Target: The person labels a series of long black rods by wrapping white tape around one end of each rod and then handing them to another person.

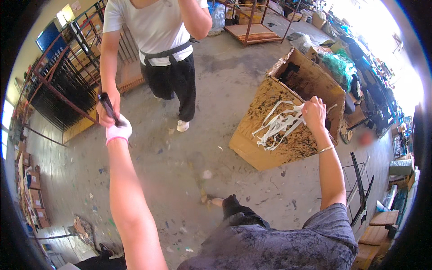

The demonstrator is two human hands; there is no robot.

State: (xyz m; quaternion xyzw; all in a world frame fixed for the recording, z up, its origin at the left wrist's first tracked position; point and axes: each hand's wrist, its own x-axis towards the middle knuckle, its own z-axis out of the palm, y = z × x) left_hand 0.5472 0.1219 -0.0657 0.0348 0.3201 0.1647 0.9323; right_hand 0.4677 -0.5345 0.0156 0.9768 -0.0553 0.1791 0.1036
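My left hand [119, 130], in a white glove with a pink cuff, reaches forward at the left. Its fingers are closed at the lower end of a long black object [108, 107], whose kind I cannot make out. A co-worker's hand [108, 114] grips the same object higher up. My right hand [314, 112] is bare and closed on a bunch of white strips [283, 126]. These dangle along the outside of a large, black-stained cardboard box [252, 139], by its rim. A bracelet circles my right wrist.
A co-worker [162, 31] in a white top stands ahead. Metal racks with hanging black pieces [56, 90] are at the left. A pile of bags and scrap [355, 67] lies beyond the box. A metal frame [360, 189] stands at right.
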